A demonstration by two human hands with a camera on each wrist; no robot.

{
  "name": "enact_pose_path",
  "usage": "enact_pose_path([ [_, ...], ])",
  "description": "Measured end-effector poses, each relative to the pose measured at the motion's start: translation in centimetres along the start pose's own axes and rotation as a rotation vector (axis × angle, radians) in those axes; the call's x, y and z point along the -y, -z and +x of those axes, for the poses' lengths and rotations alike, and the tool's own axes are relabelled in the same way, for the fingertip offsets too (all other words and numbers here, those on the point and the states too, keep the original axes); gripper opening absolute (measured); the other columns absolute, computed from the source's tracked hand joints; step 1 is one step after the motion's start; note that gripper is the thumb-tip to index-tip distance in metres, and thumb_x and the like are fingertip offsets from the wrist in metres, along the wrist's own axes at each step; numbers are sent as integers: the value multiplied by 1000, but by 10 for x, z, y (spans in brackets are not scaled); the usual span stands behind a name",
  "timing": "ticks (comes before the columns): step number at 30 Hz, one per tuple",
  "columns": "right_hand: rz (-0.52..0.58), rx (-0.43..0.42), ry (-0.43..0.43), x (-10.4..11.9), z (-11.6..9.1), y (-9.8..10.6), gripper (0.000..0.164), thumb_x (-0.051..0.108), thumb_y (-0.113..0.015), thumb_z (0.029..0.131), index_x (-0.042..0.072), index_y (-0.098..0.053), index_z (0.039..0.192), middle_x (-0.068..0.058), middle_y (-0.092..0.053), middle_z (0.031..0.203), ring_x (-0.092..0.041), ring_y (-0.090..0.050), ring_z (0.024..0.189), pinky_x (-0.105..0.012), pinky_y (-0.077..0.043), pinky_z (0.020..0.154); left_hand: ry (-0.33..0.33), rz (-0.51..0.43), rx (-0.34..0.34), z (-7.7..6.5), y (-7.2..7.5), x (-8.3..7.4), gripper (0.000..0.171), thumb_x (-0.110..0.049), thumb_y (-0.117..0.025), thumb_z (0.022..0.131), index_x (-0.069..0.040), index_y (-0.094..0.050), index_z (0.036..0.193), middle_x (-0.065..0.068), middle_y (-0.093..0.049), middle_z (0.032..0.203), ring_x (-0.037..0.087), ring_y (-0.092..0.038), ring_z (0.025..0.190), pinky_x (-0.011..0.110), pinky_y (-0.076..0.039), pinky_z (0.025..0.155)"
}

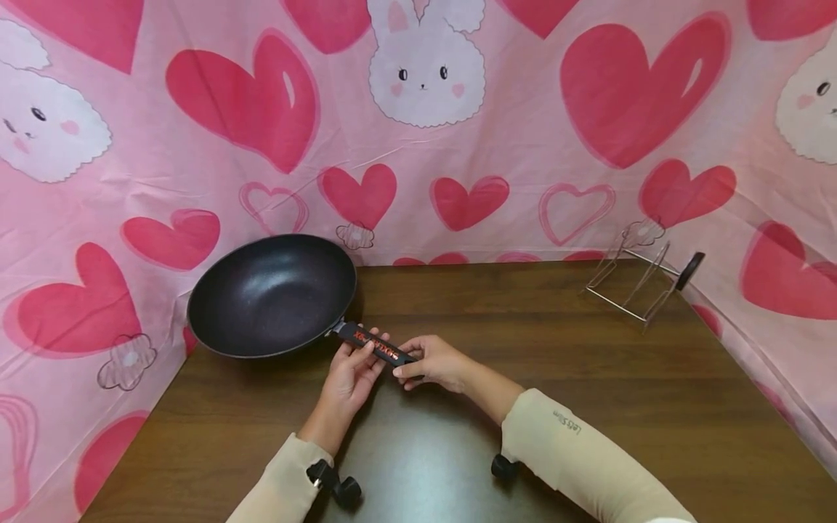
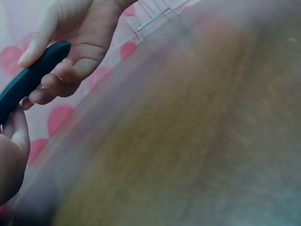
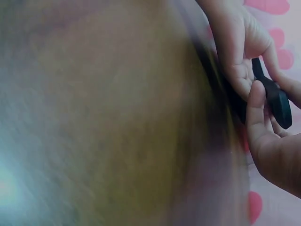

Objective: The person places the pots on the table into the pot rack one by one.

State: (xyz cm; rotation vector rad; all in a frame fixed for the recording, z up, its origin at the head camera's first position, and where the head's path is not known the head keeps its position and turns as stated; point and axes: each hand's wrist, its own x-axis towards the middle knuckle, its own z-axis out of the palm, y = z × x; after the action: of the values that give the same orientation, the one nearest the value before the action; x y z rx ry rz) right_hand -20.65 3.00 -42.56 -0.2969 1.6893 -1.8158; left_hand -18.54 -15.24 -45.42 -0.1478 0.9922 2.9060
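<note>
A black wok with a dark nonstick inside shows at the left in the head view, tilted so its inside faces up. Its black handle, marked with red lettering, runs down to the right. My left hand holds the middle of the handle, thumb over the top and fingers beneath. At the handle's end, my right hand pinches it between thumb and fingers. The left wrist view shows the handle's tip by the right palm. Both hands also meet the handle in the right wrist view.
A wire rack with a black-tipped part stands at the table's far right. The brown wooden table reaches back to a pink fabric backdrop with hearts and rabbits, which also hangs along both sides. Small black devices sit at both wrists.
</note>
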Motion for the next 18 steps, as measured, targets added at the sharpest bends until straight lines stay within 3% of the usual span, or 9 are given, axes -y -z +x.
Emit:
enact_pose_path([
  [3, 79, 22, -24, -6, -2, -2, 29, -7, -65, 88, -11, -55, 115, -10, -67, 84, -17, -66, 69, -30, -57, 66, -40, 57, 21, -4, 1, 3, 50, 18, -44, 93, -10, -34, 132, 8, -60, 113, 23, -65, 104, 37, -53, 89],
  [8, 195, 76, -4, -16, -3, -5, 19, -7, -60, 91, -2, -52, 108, -10, -70, 89, -15, -67, 73, -25, -54, 65, -88, 94, 36, -11, 5, 6, 52, 20, -45, 91, -8, -35, 134, 11, -60, 114, 22, -66, 103, 34, -54, 88],
  [18, 186, 102, 16, -33, -13, -12, 20, -8, -62, 89, 1, -53, 104, -9, -70, 91, -18, -68, 74, -25, -53, 64, -110, 186, 79, -29, 11, 6, 55, 21, -49, 89, -3, -33, 136, 10, -60, 111, 21, -68, 99, 30, -54, 86],
])
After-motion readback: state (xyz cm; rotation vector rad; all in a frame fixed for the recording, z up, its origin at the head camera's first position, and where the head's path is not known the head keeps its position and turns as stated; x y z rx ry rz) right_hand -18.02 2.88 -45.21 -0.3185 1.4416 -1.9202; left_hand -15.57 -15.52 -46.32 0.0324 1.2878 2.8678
